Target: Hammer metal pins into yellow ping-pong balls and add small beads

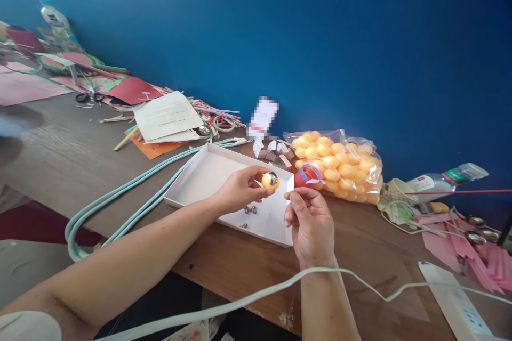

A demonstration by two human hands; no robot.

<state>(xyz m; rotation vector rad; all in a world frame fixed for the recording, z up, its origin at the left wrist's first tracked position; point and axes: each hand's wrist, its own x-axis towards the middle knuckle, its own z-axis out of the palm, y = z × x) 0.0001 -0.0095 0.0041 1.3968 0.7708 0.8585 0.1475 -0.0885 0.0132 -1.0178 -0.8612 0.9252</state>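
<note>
My left hand (244, 189) pinches a yellow-orange ball (269, 181) that has a dark, shiny patch on its side. It is over a shallow white box (204, 162), where several small steel balls (251, 210) lie near the front wall. To the right, my right hand (310, 218) has its thumb and fingers pressed together by the box's right end; whatever they might hold is too small to make out. Behind that hand sits a roll of red tape (303, 178), against a clear plastic bag (378, 178) of similar orange balls.
Small silvery blocks (276, 152) are behind the box. Pale blue cords (132, 186) loop along its left. Papers (168, 114), scissors (90, 97) and straws cover the left side. Rightward are a bottle (440, 181), pink paper strips and a power strip (452, 298). A white cable (276, 283) crosses the front.
</note>
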